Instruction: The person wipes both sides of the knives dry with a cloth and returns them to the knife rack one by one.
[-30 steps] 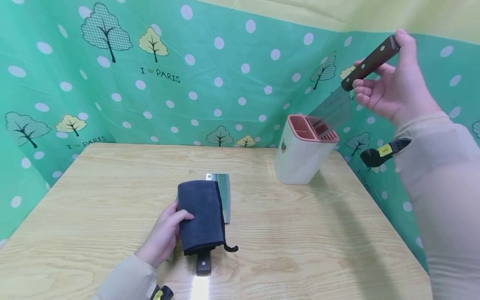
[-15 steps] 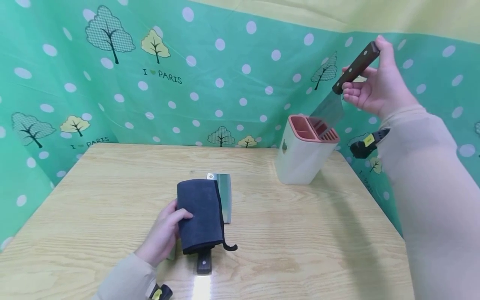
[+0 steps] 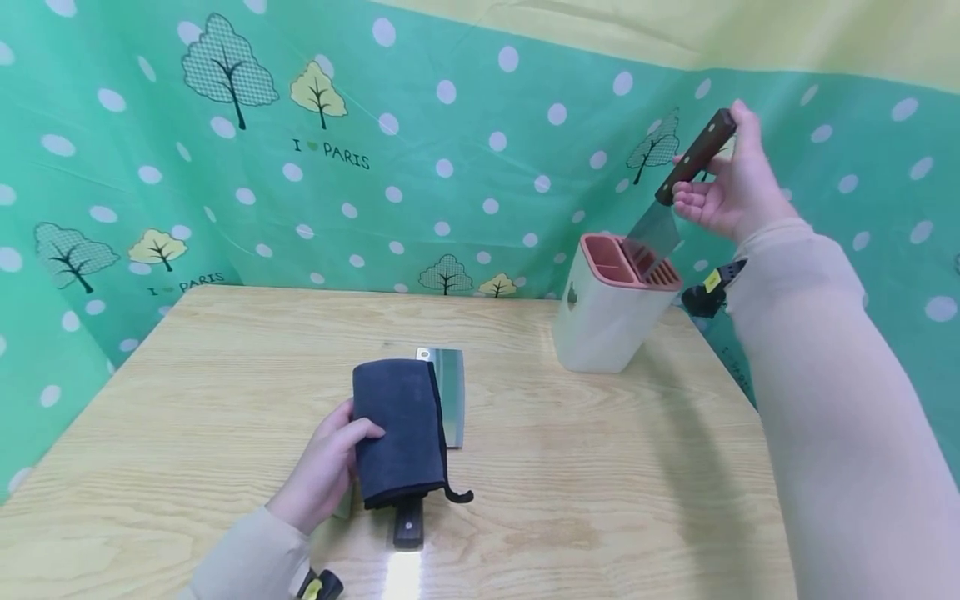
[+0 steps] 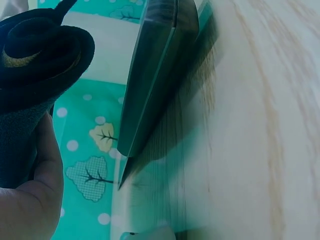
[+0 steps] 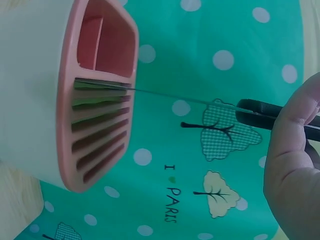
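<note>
High at the right, my right hand (image 3: 723,196) grips the dark riveted handle (image 3: 697,157) of a kitchen knife. Its wide blade (image 3: 654,233) slants down to the left, the tip in the first slot of a white knife holder (image 3: 600,325) with a pink slotted top. In the right wrist view the blade (image 5: 175,97) is edge-on at that slot, beside the open compartments. My left hand (image 3: 333,454) holds a rolled dark grey cloth (image 3: 399,429) with black trim and a loop. Behind the cloth lies a cleaver (image 3: 452,400), mostly hidden; its dark handle (image 4: 157,75) shows below.
The pale wooden table (image 3: 225,375) runs back to a green dotted curtain (image 3: 450,167) with printed trees. The holder stands at the table's far right corner, close to the curtain. A greenish edge (image 3: 343,507) shows beside the left wrist.
My right hand has moved down and to the left, lowering the knife, and more of its blade is now inside the slot. The left hand and cloth have stayed in place.
</note>
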{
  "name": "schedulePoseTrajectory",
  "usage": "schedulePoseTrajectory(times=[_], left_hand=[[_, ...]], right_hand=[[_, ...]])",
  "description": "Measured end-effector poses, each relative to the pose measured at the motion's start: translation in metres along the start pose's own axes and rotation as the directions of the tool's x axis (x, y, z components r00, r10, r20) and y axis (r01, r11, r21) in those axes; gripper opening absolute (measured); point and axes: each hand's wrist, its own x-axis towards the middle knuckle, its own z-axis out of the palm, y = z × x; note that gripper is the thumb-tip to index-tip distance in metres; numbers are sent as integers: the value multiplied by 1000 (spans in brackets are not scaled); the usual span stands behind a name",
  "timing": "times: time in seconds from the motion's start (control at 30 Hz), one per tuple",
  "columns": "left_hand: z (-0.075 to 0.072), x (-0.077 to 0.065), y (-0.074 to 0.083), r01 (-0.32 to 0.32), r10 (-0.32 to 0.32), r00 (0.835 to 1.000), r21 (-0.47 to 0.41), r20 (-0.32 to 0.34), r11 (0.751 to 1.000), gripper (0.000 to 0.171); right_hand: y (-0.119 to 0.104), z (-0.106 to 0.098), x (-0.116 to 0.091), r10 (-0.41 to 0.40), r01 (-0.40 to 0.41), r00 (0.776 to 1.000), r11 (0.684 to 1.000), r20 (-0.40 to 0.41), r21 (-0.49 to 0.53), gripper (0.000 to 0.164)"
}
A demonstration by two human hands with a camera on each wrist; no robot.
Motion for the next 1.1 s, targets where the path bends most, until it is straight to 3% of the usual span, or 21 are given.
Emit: schedulePoseTrajectory(times=[0.7, 1.1], left_hand=[[-4, 2, -4, -12, 12, 1000, -23, -21, 1000, 56], [-4, 2, -6, -18, 18, 1000, -33, -19, 999, 57]], right_hand=[[47, -2, 36, 90, -91, 996, 986, -17, -140, 76], [65, -3, 43, 92, -97, 994, 990, -52, -103, 89]])
